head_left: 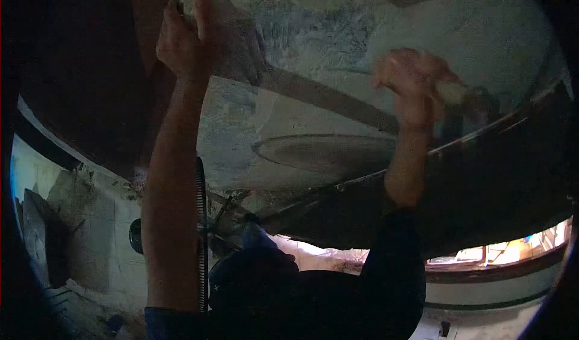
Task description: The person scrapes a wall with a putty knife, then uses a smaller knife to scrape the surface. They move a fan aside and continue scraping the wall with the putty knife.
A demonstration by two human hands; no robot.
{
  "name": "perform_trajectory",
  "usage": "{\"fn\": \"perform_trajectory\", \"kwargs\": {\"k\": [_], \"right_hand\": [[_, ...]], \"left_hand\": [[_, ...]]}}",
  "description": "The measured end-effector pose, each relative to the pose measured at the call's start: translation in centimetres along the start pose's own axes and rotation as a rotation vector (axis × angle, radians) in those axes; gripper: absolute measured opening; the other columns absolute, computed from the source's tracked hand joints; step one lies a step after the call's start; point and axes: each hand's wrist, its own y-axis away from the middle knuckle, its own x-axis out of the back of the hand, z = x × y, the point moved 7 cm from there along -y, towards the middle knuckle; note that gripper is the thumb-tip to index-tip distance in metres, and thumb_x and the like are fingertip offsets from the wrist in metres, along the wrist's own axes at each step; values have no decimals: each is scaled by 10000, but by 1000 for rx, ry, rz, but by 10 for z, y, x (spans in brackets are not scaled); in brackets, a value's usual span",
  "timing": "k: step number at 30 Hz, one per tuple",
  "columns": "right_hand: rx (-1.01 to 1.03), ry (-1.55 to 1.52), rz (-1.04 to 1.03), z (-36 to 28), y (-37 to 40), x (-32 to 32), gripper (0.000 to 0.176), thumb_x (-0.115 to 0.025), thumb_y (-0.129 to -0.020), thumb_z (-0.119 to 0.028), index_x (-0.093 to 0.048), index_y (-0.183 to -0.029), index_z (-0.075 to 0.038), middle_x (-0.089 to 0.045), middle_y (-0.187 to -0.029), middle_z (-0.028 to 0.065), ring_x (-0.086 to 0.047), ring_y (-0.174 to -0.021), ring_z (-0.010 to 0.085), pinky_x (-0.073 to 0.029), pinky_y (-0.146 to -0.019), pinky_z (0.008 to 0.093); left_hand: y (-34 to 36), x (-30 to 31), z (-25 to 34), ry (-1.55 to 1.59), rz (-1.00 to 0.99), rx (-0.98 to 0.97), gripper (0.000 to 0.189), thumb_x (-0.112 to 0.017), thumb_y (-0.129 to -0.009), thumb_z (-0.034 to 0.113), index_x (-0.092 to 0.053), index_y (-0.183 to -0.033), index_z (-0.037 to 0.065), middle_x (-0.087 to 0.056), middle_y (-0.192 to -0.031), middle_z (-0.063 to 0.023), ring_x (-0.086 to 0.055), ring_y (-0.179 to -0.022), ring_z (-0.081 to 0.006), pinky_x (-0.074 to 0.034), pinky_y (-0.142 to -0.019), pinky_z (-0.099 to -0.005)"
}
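Observation:
My left hand (187,38) is raised at the upper left beside the edge between a dark panel (90,87) and a pale, patchy plastered surface (313,32). Its fingers are curled, and what they hold is too dim to make out. At the upper right, my right hand (413,78) is closed around a pale handle (452,93), in front of the same surface. Motion blurs this hand, and the far end of the tool is smeared. A shadow crosses the plaster between the hands.
A faint oval outline (325,150) marks the plaster below the hands. A dark curved band (338,219) runs under the surface at the right. Bright openings (506,252) show at the lower right. A black toothed strip (201,237) lies along my left forearm.

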Motion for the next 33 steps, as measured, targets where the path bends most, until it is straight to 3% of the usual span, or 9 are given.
{"fn": "perform_trajectory", "kwargs": {"k": [1,4,10,13,16,23,25,30,33], "right_hand": [[313,206,-150,-46,-26,-18,326,-427,-917,-318,-564,-932,-23,-522,-732,74,-480,-627,181,-426,-599,333],[62,-119,-262,-12,-23,-21,106,-533,-881,-150,-583,-842,-64,-589,-736,55,-563,-609,106,-468,-516,271],[107,-801,-294,-51,-41,-6,316,-374,-933,-230,-495,-719,-32,-436,-590,51,-397,-494,158,-398,-492,320],[-106,-241,23,-11,-32,-15,339,-376,-924,-258,-427,-650,-64,-374,-565,34,-357,-493,149,-382,-492,317],[85,-460,-218,-1,-31,-31,220,-440,-912,-125,-549,-754,-17,-538,-594,68,-557,-559,144,-489,-522,309],[257,-799,-290,-38,-42,-9,236,-442,-921,-115,-630,-861,15,-581,-650,87,-581,-572,159,-503,-513,312],[106,-397,-97,-8,-28,-20,224,-369,-899,-172,-417,-713,-57,-331,-591,33,-333,-534,152,-347,-508,328],[195,-577,-269,-41,-38,-10,181,-382,-887,-152,-418,-736,-58,-326,-601,26,-312,-544,154,-338,-517,326],[208,-796,-349,-34,-34,-10,202,-447,-904,-128,-585,-860,13,-561,-752,109,-541,-592,170,-488,-544,330]], "left_hand": [[1,2,1,-8,13,18,565,-480,-861,510,-559,-1081,-5,-642,-865,-197,-650,-767,-312,-515,-653,-388],[1,-1,-3,10,-25,37,541,-486,-866,492,-562,-1073,-2,-642,-839,-203,-651,-735,-315,-518,-630,-384],[5,-10,-18,-173,-86,107,592,-450,-867,551,-551,-1107,20,-631,-759,-142,-630,-671,-284,-497,-604,-365],[1,-5,-4,-67,99,-68,607,-432,-859,579,-557,-1076,26,-625,-745,-143,-625,-656,-286,-494,-601,-375],[4,-12,-15,17,-129,99,650,-390,-852,615,-556,-1056,21,-636,-822,-162,-635,-737,-316,-494,-661,-405],[0,-5,0,51,-71,75,630,-406,-858,593,-538,-1097,26,-641,-841,-149,-640,-741,-294,-498,-666,-391],[2,-4,-2,52,-57,118,655,-405,-854,603,-524,-1132,21,-642,-850,-146,-638,-735,-282,-497,-664,-382],[2,-10,-13,52,-57,72,678,-415,-848,606,-513,-1148,5,-647,-849,-151,-641,-723,-269,-501,-645,-370],[0,-6,-4,29,-70,76,671,-430,-847,598,-519,-1133,-3,-645,-823,-156,-638,-691,-263,-501,-611,-364]]}}
